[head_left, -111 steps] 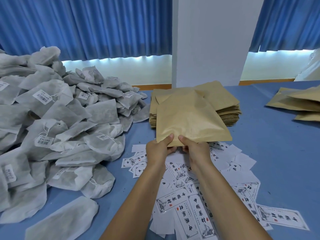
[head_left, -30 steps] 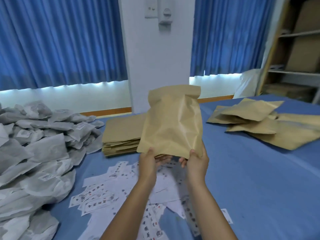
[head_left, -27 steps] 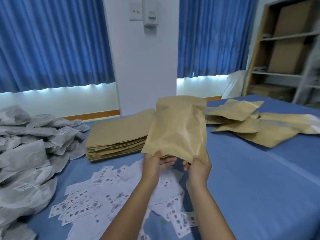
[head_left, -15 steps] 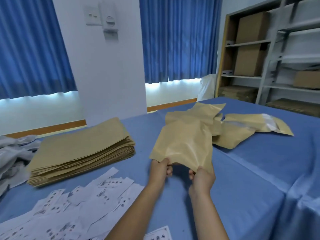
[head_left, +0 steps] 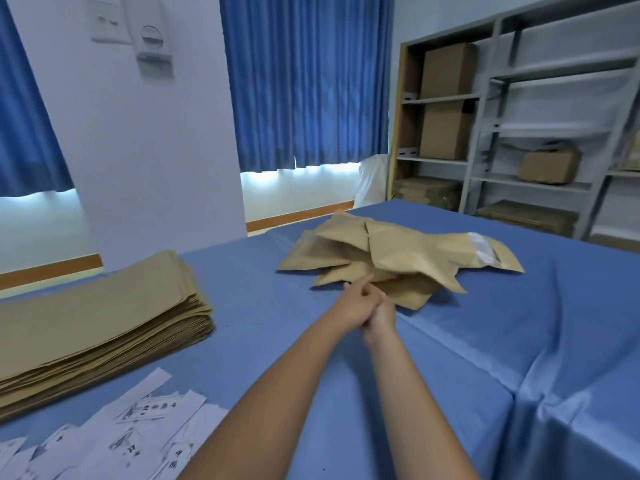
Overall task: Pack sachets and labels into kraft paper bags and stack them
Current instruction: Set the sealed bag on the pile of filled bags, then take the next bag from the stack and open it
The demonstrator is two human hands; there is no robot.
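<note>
We see the fingers (head_left: 360, 287) of the left hand (head_left: 355, 303) stretched nearly straight, their tips touching the near edge of the loose pile of filled kraft bags (head_left: 398, 252). The right hand (head_left: 382, 315) lies tight against the left one, and we cannot tell how its own fingers lie. Both forearms reach forward and converge over the blue-covered desk (head_left: 502, 358). To the left sits a flat stack of empty bags (head_left: 100, 317), with scattered labels (head_left: 114, 441) nearest us.

Packing storeroom: shelves (head_left: 540, 98) of cardboard boxes (head_left: 446, 69).
</note>
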